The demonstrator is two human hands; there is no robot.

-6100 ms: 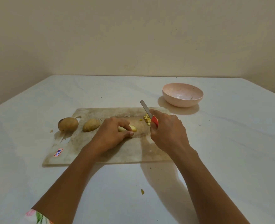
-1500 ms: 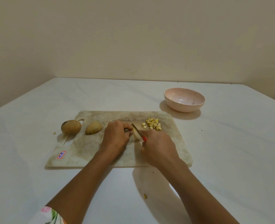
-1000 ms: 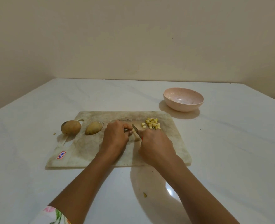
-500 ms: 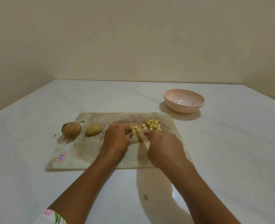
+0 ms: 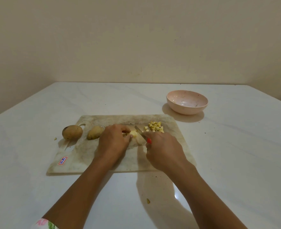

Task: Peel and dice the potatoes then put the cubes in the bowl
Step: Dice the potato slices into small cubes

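Head cam: mid-dice, nothing in the bowl yet

One potato is nearly done. The left hand [image 5: 114,142] has its fingers curled round the last peeled potato chunk [image 5: 133,134] in the middle of the cutting board [image 5: 174,138]. The right hand [image 5: 164,149] is wrapped round the red-handled knife [image 5: 140,132], blade just beside the chunk. There's a small pile of cubes [image 5: 155,127] near the board's far right corner. The pink bowl [image 5: 186,110] sits on the table [image 5: 235,146] past that corner and holds only specks, no cubes. Two whole potatoes, one [image 5: 72,132] at the board's left edge and one [image 5: 95,132] beside it, look unpeeled, so I'd say well under halfway. The sticker [image 5: 63,160] at the near left corner reads something like "10 A", hard to be sure.
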